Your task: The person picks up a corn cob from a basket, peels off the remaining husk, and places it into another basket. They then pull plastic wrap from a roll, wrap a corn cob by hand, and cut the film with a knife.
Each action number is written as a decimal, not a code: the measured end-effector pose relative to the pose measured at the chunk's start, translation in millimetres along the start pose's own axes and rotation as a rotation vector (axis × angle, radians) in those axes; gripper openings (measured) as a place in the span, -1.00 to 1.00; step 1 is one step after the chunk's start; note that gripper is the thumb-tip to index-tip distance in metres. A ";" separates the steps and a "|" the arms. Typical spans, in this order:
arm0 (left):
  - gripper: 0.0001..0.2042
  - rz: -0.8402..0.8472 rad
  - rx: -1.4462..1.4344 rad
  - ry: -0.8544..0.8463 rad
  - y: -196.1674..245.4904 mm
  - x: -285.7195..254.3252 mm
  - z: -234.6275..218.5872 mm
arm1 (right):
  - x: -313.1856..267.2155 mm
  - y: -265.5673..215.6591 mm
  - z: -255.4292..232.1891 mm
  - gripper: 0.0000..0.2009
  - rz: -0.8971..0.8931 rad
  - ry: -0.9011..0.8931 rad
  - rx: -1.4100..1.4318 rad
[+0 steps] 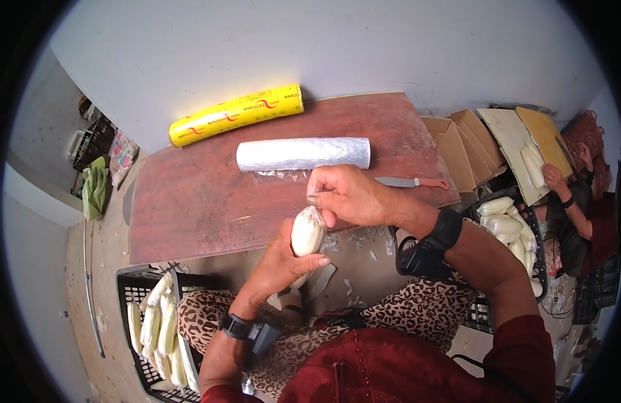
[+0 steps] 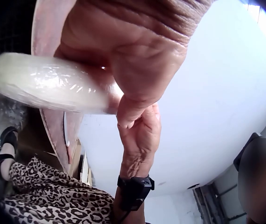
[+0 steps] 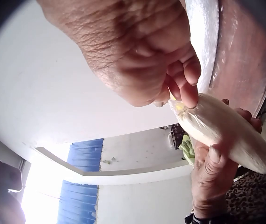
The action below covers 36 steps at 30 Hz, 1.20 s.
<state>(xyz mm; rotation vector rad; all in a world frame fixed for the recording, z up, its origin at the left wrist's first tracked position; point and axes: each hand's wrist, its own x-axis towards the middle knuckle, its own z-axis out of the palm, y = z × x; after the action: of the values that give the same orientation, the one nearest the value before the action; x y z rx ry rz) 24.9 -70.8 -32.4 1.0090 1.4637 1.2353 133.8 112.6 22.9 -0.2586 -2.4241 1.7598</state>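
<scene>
My left hand [image 1: 273, 265] grips a long, pale vegetable [image 1: 308, 232] wrapped in clear film, its thumb along the near side. The right hand [image 1: 354, 195] pinches the film at the vegetable's upper end between thumb and fingers. Seen from the right wrist, the wrapped vegetable [image 3: 226, 130] slants across the left palm, with a yellowish tip under the right fingertips. In the left wrist view its rounded, glossy end [image 2: 35, 81] sticks out past the left hand. A roll of cling film [image 1: 303, 154] lies on the red-brown table [image 1: 196, 201], just beyond the right hand.
A yellow printed roll [image 1: 236, 114] lies behind the film roll. A knife [image 1: 411, 183] rests on the table's right side. Black crates hold wrapped vegetables [image 1: 164, 322] at lower left and pale ones [image 1: 505, 225] at right. Cardboard boxes [image 1: 465, 151] and another person [image 1: 575, 208] are to the right.
</scene>
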 end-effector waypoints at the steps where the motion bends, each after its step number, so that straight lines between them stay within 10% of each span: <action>1: -0.26 0.009 0.038 0.031 -0.7 1.2 -0.1 | -0.3 -1.9 -0.8 -0.88 0.001 -0.003 -0.006; 29: -0.45 -0.066 -0.391 0.035 7.6 -0.8 -3.7 | 7.6 -1.5 -9.8 -0.93 -0.008 0.061 0.013; 36: -0.43 0.007 -0.113 0.081 8.1 -3.0 1.6 | 7.3 1.1 -6.8 -0.95 -0.051 0.078 -0.003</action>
<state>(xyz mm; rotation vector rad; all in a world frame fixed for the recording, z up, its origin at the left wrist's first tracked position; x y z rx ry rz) 27.3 -72.2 -24.0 0.8982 1.4361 1.3624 128.1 120.8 24.1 -0.2590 -2.3583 1.6925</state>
